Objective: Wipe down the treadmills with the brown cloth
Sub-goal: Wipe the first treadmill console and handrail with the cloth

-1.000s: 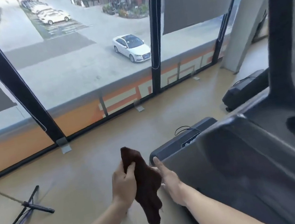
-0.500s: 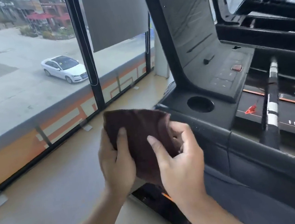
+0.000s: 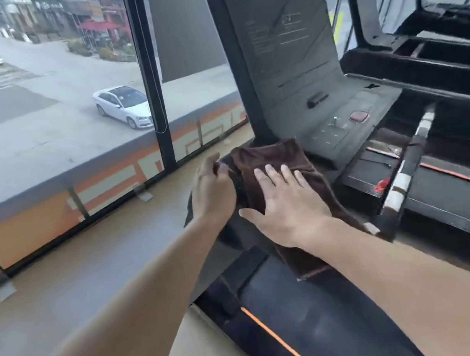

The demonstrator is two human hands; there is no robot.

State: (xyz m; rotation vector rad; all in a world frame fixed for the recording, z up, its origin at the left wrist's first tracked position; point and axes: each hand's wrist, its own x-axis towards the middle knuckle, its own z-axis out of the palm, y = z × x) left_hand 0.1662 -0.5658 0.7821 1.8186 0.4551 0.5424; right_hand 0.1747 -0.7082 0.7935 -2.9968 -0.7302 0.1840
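Head camera looks forward and down, close over the treadmill console (image 3: 326, 119).

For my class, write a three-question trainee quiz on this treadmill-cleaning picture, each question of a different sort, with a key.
1. True or false: the right hand lies flat, fingers straight, on the brown cloth.
2. Multiple choice: the left hand holds the cloth at its A) left edge B) bottom corner C) middle.
3. Fill in: the cloth is spread on the treadmill console, to the left of the red ____.

Key: 1 true; 2 A; 3 button.
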